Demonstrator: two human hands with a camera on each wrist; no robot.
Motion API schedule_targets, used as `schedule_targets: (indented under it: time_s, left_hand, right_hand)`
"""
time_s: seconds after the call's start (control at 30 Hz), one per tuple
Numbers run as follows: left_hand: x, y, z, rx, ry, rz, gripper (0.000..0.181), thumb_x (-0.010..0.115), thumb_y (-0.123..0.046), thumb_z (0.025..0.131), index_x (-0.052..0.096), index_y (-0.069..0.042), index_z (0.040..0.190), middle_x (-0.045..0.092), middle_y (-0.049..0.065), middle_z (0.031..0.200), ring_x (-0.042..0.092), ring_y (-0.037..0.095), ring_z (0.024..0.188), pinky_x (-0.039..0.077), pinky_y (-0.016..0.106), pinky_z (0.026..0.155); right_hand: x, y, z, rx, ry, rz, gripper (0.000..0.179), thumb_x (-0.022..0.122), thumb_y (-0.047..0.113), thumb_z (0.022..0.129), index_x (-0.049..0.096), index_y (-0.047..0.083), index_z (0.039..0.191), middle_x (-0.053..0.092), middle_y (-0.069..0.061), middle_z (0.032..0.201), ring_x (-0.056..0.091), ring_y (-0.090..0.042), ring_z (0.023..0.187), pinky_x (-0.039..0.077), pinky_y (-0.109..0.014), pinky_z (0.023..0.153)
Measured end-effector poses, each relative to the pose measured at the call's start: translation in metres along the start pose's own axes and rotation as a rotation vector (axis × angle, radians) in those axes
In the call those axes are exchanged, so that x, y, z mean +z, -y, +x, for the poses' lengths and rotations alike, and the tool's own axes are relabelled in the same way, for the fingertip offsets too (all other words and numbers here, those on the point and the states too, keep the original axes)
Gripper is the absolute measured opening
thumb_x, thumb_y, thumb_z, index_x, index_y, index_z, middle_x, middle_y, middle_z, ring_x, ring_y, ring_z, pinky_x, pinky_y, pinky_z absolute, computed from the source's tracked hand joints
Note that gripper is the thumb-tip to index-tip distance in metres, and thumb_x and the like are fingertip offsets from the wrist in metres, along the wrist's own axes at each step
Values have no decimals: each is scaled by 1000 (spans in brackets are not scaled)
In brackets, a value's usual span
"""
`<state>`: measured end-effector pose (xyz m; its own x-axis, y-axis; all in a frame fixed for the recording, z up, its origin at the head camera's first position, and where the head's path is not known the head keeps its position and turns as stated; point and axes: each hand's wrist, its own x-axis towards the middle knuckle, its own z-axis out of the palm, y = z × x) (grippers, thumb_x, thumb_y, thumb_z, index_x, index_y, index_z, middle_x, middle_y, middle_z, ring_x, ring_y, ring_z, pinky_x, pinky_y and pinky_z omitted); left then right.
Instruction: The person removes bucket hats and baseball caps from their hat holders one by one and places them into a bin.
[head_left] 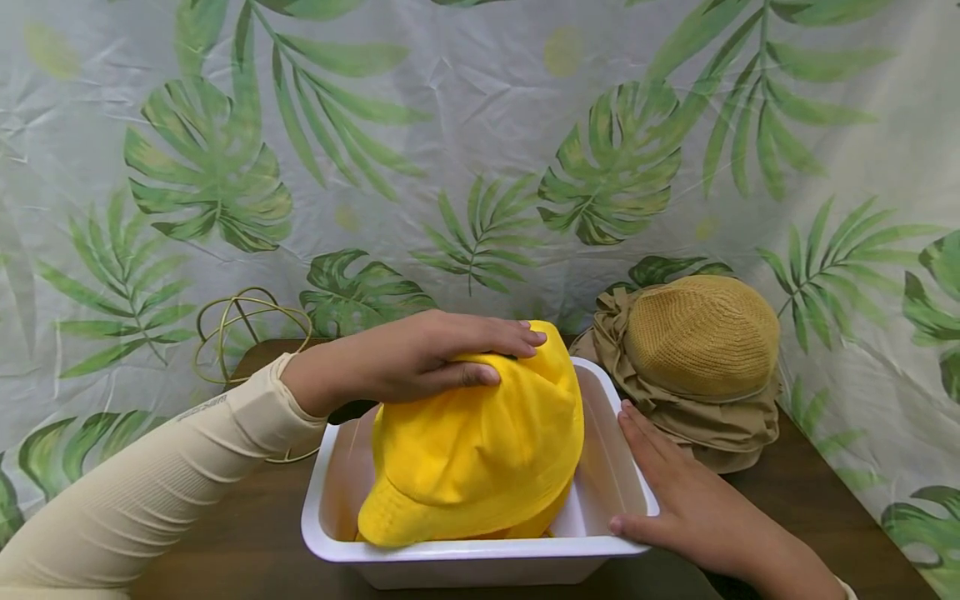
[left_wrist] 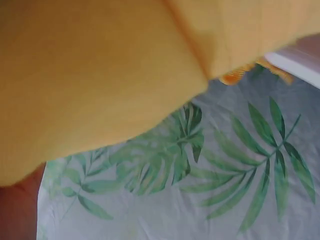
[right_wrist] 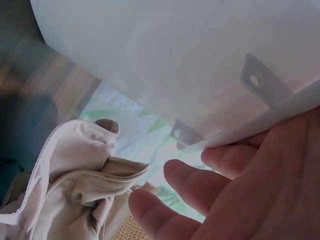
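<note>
A yellow fabric hat (head_left: 480, 450) with a stitched brim sits tilted in a white plastic tub (head_left: 487, 550). My left hand (head_left: 427, 358) grips its crown from above, thumb on the near side and fingers over the top. In the left wrist view the yellow cloth (left_wrist: 100, 75) fills the upper part and hides most of that hand. My right hand (head_left: 690, 508) touches the tub's right rim, thumb at the near corner. Its fingers (right_wrist: 195, 185) lie loosely along the outside, below the rim, in the right wrist view.
Right of the tub, a mustard knitted hat (head_left: 705, 337) rests on a pile of khaki hats (head_left: 712, 425). At the back left stands a gold wire frame (head_left: 221, 342). The dark wooden table (head_left: 225, 533) backs onto a leaf-print cloth (head_left: 480, 125).
</note>
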<state>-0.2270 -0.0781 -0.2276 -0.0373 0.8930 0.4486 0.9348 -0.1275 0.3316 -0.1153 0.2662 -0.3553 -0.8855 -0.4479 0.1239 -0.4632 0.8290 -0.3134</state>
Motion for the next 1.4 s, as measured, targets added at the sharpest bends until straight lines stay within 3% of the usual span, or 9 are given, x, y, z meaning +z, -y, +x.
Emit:
schedule_targets:
  time_s: [0.23,0.47,0.7,0.83,1.1,1.3,1.4]
  left_hand:
    - [14,5,6,-39,120,-15,40,57,-12,101,54,-1,140,53,9,145,40,16,140,30,33,115]
    - [24,-3,7,-36,188,-30,42,57,-16,101,54,-2,140,53,7,145,38,15,141,27,31,116]
    - [31,-5,7,-46,243,-124,40,55,-14,102,54,-1,140,52,7,145,36,16,143,25,31,117]
    - [37,4,2,-96,271,-126,40,54,-17,103,54,-3,141,53,6,145,36,18,142,24,29,117]
    - [44,17,-15,-283,393,-33,40,53,-24,104,56,-9,141,53,1,145,37,19,142,25,28,116]
    - [44,20,-24,-319,377,-44,43,54,-24,104,54,-6,142,51,2,146,34,19,143,25,31,116]
    - [41,18,-28,-343,363,1,44,54,-25,103,53,-8,144,49,2,148,35,19,143,25,33,117]
  right_hand:
    - [-2,2,1,-12,-11,-19,103,67,58,87,9,15,161,12,-8,166,30,-39,142,37,-63,102]
    - [-2,3,2,2,-11,-20,104,67,58,87,9,16,161,12,-7,166,30,-38,142,37,-61,103]
    - [-2,3,0,8,-21,-13,103,69,55,87,9,16,161,11,-6,166,29,-37,143,36,-61,103]
    - [-1,2,1,9,-19,-8,104,70,54,86,9,16,161,11,-7,166,28,-37,144,35,-62,103]
    - [0,1,0,9,-14,-13,104,70,55,86,9,15,161,10,-6,166,26,-35,145,34,-63,103]
    - [1,0,-1,-4,-20,-10,105,69,56,86,9,15,161,10,-6,166,27,-35,144,35,-64,102]
    - [2,-1,-1,1,-18,-12,105,69,57,86,9,16,161,10,-5,166,26,-34,145,35,-62,102]
